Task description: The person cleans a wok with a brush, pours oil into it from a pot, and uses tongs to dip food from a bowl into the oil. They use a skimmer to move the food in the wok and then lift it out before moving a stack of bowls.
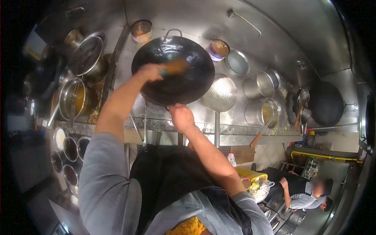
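Observation:
A large black wok [176, 88] rests on the steel counter, its far loop handle upright. Over its inside, my left hand [150, 73] is closed on a brush [175, 67], a motion-blurred orange-brown thing with a green band. My right hand [182, 116] is closed round the wok's near handle, which it mostly hides. Just right of the wok lies a perforated steel skimmer [220, 94], its long handle towards me. Metal tongs or rods [139, 127] stick out over the counter edge at the left of my right hand.
Opened cans [141, 31] [218, 49] stand behind the wok. Steel pots [258, 86] and a ladle in a pot [268, 113] are at right; a black wok [326, 103] is beyond. More pots [74, 98] and sauce containers [70, 149] are at left. Another person [309, 197] is at lower right.

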### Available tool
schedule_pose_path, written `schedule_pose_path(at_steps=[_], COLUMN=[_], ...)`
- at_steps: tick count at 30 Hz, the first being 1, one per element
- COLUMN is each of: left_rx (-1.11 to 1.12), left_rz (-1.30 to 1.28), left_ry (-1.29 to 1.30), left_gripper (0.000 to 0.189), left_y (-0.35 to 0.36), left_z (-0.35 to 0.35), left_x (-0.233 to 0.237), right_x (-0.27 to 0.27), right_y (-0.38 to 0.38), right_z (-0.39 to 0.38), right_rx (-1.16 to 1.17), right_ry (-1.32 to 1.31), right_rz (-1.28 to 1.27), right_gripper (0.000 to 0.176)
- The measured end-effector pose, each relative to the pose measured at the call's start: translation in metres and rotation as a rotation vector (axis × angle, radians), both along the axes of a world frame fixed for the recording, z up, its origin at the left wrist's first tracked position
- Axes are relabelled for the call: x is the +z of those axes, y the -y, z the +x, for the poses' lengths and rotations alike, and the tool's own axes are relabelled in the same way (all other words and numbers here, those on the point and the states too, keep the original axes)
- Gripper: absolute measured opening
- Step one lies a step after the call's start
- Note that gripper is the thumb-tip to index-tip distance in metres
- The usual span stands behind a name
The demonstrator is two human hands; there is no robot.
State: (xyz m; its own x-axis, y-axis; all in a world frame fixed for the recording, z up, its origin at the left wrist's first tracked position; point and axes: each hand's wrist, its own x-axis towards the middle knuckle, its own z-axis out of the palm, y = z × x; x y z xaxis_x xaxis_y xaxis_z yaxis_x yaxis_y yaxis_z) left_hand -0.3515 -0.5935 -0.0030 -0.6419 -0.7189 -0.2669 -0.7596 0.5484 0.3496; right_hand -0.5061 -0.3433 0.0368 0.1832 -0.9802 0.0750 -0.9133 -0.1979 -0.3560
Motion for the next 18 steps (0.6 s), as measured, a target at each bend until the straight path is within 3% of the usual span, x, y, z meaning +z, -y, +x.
schedule_pose_path(at_steps=[1,3,4,6,7,9,10,11,12,13,15,17,18], left_rx=[0.323,0.704,0.699,0.794,0.827,0.711,0.458,0.244,0.258,0.141,-0.167,0.043,0.288], left_rz=[0.002,-0.189,-0.188,-0.217,-0.082,0.099,0.109,0.185,0.433,0.477,0.294,0.135,-0.088], left_ry=[0.158,-0.268,-0.273,-0.464,-0.495,-0.583,-0.431,-0.439,-0.488,-0.421,-0.399,0.021,0.002], left_gripper=[0.078,0.077,0.077,0.075,0.075,0.081,0.081,0.078,0.075,0.075,0.070,0.066,0.067], left_y=[0.011,0.035,0.039,0.028,0.017,0.000,-0.015,-0.038,-0.062,-0.069,-0.049,-0.012,0.036], left_z=[0.009,0.018,0.011,-0.006,-0.021,-0.056,-0.068,-0.078,-0.088,-0.083,-0.037,0.010,0.032], left_x=[0.030,0.019,0.013,0.022,0.021,-0.035,-0.051,-0.054,-0.026,-0.010,-0.003,0.041,-0.002], right_x=[0.000,0.001,0.002,-0.001,-0.002,0.001,0.002,0.001,-0.003,-0.006,-0.008,-0.005,0.001], right_y=[-0.002,-0.002,-0.005,-0.008,-0.007,-0.006,-0.007,-0.007,-0.007,-0.007,-0.006,-0.010,-0.010], right_z=[0.000,-0.002,-0.002,-0.002,-0.001,0.000,0.000,-0.002,-0.004,-0.005,-0.006,-0.004,-0.001], right_rx=[0.000,-0.018,-0.002,0.002,0.003,0.008,0.006,0.011,0.010,0.004,0.008,0.028,0.013], right_ry=[-0.004,-0.002,0.078,0.090,0.108,0.116,0.120,0.116,0.100,0.088,0.071,0.050,0.048], right_rz=[-0.003,0.050,-0.099,-0.116,-0.138,-0.135,-0.131,-0.131,-0.089,-0.049,-0.055,-0.051,-0.041], right_gripper=[0.007,0.013,0.010,0.010,0.011,0.011,0.011,0.011,0.017,0.023,0.024,0.024,0.024])
